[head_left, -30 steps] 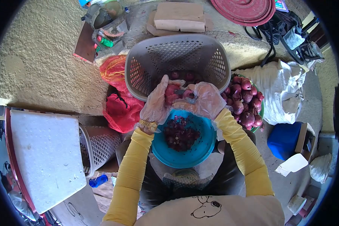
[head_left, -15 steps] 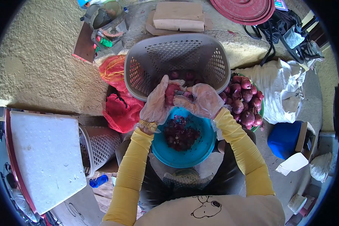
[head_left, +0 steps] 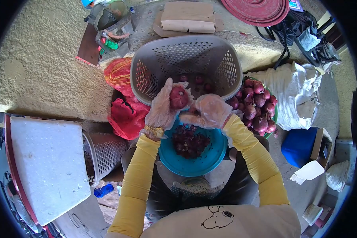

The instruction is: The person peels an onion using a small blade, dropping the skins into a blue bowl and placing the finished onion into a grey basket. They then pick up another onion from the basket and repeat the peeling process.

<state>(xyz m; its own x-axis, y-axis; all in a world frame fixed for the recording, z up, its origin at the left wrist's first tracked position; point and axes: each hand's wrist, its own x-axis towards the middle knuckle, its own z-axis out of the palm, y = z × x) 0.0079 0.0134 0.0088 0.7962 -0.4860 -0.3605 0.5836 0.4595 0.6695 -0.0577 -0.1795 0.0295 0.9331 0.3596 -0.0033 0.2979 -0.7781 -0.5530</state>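
In its clear plastic glove, my left hand [head_left: 162, 107] holds a red onion [head_left: 179, 98] over the front rim of the grey-brown basket [head_left: 186, 49]. My right hand [head_left: 210, 111], also gloved, is closed just to the right of it, and what its fingers hold is hidden. Below both hands is a blue basin [head_left: 192, 168] with dark red onion skins [head_left: 189, 143] in it. Several red onions [head_left: 199, 80] lie at the bottom of the basket. To the right, a pile of red onions [head_left: 260, 101] fills a green-rimmed container.
Red mesh sacks [head_left: 127, 115] lie left of the basket, and a white sack [head_left: 295, 95] is at the right. A white foam lid [head_left: 47, 158] and a second perforated basket [head_left: 107, 152] stand at the left. A blue container [head_left: 299, 146] sits at the lower right.
My right hand has drawn away from the onion, down and slightly right. My left hand has turned the onion, so its cut end now faces up.
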